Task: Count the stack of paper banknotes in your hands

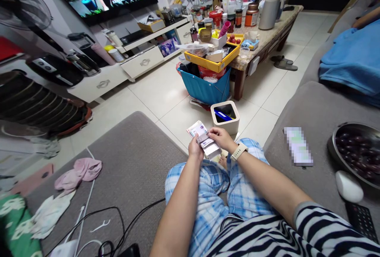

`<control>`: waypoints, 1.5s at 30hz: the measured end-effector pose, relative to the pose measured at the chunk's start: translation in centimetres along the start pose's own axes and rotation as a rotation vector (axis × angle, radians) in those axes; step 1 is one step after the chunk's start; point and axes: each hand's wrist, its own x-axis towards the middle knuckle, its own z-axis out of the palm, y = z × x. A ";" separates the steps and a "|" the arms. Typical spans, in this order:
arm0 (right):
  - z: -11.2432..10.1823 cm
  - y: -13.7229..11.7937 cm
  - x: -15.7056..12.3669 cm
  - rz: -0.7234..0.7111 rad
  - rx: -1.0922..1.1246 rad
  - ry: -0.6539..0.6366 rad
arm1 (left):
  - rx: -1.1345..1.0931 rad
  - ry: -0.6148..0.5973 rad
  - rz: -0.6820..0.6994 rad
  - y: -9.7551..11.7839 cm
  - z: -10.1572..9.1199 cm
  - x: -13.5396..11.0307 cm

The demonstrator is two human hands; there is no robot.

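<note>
1. I am looking down into a living room with a pale tiled floor (166, 90). The person wearing the camera sits on a grey sofa (130, 162), knees in blue checked trousers pointing towards a small white bin (233, 124) on the tiles.
2. The stack of banknotes (198, 129) is held over the knees, just on the near side of the bin and not touching it.
3. The left hand (196, 151) holds the stack from the near-left, its fingers curled shut around the lower edge.
4. The right hand (220, 137), with a pale watch (239, 151) on its wrist, lies across the top of the stack. Its thumb and fingers are pressed together on the upper notes, which fan slightly away from the rest.
5. Just beyond the bin stands a blue basket (204, 88), full of bags.
6. Beyond that a stone-topped surface (276, 27) is crowded with jars and bottles, and a yellow tray (215, 65) sits at its near end.
7. Right of the bin, on the sofa seat, is a metal bowl (335, 146) of dark fruit. A white rounded object (348, 185) and a black remote (360, 219) lie nearer to me.
8. Far left of the bin, a pink cloth (81, 172) lies crumpled on the sofa, with cables trailing close by.
</note>
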 end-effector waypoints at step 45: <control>-0.4 0.2 0.3 -0.047 -0.186 0.187 | -0.024 -0.010 0.012 -0.2 0.4 -0.2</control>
